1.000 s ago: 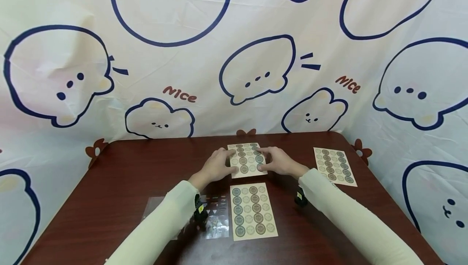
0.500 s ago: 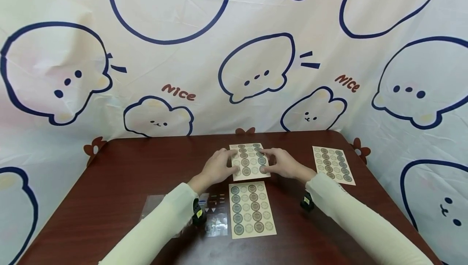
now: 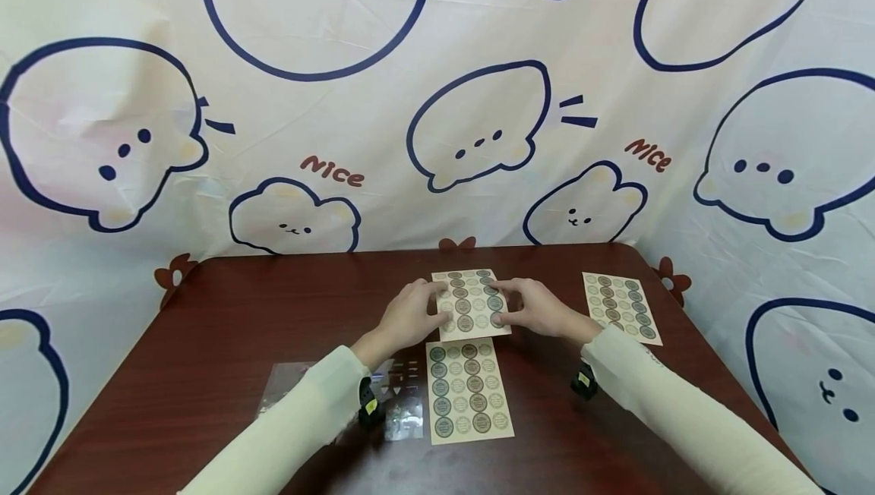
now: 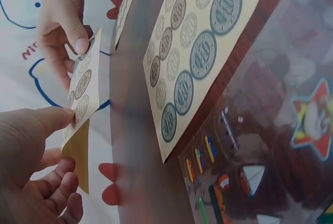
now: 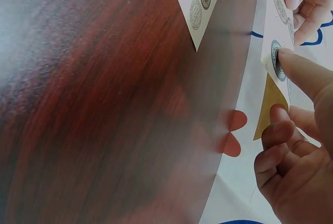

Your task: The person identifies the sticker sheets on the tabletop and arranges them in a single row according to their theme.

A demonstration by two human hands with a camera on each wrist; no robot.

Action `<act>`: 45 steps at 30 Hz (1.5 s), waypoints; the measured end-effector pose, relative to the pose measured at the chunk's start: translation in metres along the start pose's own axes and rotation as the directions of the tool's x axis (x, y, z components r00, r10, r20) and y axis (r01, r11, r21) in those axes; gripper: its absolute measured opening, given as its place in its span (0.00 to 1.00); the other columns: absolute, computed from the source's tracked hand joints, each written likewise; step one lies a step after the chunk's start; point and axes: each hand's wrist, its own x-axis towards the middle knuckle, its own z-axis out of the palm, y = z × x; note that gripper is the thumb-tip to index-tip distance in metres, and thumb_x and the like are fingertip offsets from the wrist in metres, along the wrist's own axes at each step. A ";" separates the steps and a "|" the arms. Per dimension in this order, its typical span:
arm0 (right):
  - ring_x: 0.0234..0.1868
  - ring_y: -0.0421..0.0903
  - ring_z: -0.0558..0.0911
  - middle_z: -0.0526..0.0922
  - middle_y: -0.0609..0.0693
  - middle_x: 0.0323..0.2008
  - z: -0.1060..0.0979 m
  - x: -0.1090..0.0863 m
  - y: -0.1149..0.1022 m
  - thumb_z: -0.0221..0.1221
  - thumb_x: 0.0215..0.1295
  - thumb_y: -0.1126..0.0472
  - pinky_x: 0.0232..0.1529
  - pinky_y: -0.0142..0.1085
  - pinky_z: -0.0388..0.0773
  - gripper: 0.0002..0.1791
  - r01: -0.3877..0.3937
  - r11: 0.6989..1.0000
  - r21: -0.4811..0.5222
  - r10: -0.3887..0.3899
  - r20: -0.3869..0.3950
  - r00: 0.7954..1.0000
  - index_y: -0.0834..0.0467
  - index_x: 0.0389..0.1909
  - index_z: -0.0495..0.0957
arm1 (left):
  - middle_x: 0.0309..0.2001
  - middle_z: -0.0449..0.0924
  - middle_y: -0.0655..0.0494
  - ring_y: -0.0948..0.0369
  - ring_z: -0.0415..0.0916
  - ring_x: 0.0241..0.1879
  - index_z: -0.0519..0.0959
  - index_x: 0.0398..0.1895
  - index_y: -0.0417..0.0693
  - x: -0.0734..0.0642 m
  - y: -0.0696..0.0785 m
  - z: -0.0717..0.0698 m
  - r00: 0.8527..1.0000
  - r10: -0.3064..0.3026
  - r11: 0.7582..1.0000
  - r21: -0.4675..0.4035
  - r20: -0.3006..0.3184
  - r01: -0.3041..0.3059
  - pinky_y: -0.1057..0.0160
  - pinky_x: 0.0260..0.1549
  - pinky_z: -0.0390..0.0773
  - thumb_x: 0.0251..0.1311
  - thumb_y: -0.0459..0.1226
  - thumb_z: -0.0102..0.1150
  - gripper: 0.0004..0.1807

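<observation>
Both hands hold a cream sticker sheet (image 3: 470, 302) printed with rows of round grey, brown and pale seals. My left hand (image 3: 409, 314) pinches its left side, thumb on the printed face and fingers behind, as the left wrist view shows. On the opposite side my right hand (image 3: 541, 310) pinches it the same way, thumb (image 5: 299, 67) over a dark seal. The sheet is raised off the table and tilted, its tan back (image 4: 79, 153) visible. Just below it in the head view, a second sticker sheet (image 3: 469, 396) lies flat, its far edge close to the held sheet's near edge.
A third sticker sheet (image 3: 622, 308) lies at the right of the dark red table (image 3: 273, 305). Clear plastic with colourful stickers (image 4: 250, 177) lies left of the flat sheet, partly under the left forearm. A cartoon-printed cloth (image 3: 383, 123) hangs behind the table.
The held sheet and both hands have shifted slightly right and nearer, closing the gap to the flat sheet in the head view. Both grips stay the same. The head view has shifted a little.
</observation>
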 end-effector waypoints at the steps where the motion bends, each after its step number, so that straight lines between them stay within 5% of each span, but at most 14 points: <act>1: 0.48 0.51 0.77 0.81 0.53 0.53 0.000 -0.001 0.000 0.70 0.63 0.54 0.47 0.40 0.72 0.37 -0.003 1.000 0.004 0.003 0.001 1.000 0.60 0.71 0.70 | 0.47 0.79 0.52 0.58 0.71 0.41 0.77 0.66 0.49 0.000 0.000 0.001 1.000 0.002 1.000 -0.003 -0.002 -0.002 0.59 0.38 0.73 0.62 0.43 0.68 0.28; 15: 0.42 0.46 0.75 0.81 0.55 0.58 -0.002 -0.026 0.006 0.70 0.62 0.52 0.41 0.35 0.71 0.36 0.006 1.000 -0.025 -0.007 -0.039 0.999 0.58 0.69 0.73 | 0.41 0.77 0.54 0.60 0.67 0.36 0.78 0.65 0.49 -0.012 0.009 0.012 0.999 0.035 0.999 -0.036 0.008 -0.035 0.64 0.32 0.68 0.61 0.42 0.69 0.27; 24: 0.37 0.45 0.75 0.80 0.47 0.43 -0.001 -0.039 0.008 0.71 0.61 0.50 0.36 0.32 0.70 0.36 0.016 0.999 -0.031 -0.017 -0.052 0.998 0.57 0.69 0.74 | 0.41 0.76 0.56 0.61 0.67 0.37 0.79 0.63 0.50 -0.017 0.015 0.015 0.999 0.052 0.998 -0.038 0.004 -0.052 0.64 0.33 0.69 0.61 0.42 0.69 0.26; 30: 0.38 0.45 0.75 0.82 0.51 0.49 -0.004 -0.045 0.008 0.71 0.60 0.53 0.36 0.32 0.71 0.36 0.019 0.999 -0.028 -0.021 -0.059 0.998 0.58 0.69 0.73 | 0.40 0.76 0.56 0.61 0.66 0.36 0.79 0.63 0.51 -0.019 0.019 0.016 0.998 0.059 0.997 -0.048 -0.008 -0.059 0.65 0.33 0.68 0.60 0.42 0.69 0.26; 45: 0.33 0.40 0.73 0.81 0.47 0.45 -0.009 -0.062 0.016 0.71 0.61 0.53 0.34 0.31 0.71 0.34 0.007 0.999 -0.040 -0.009 -0.048 0.999 0.56 0.68 0.74 | 0.40 0.76 0.57 0.63 0.67 0.34 0.79 0.62 0.52 -0.027 0.034 0.024 0.997 0.076 0.995 -0.068 0.022 -0.075 0.66 0.31 0.67 0.61 0.43 0.68 0.25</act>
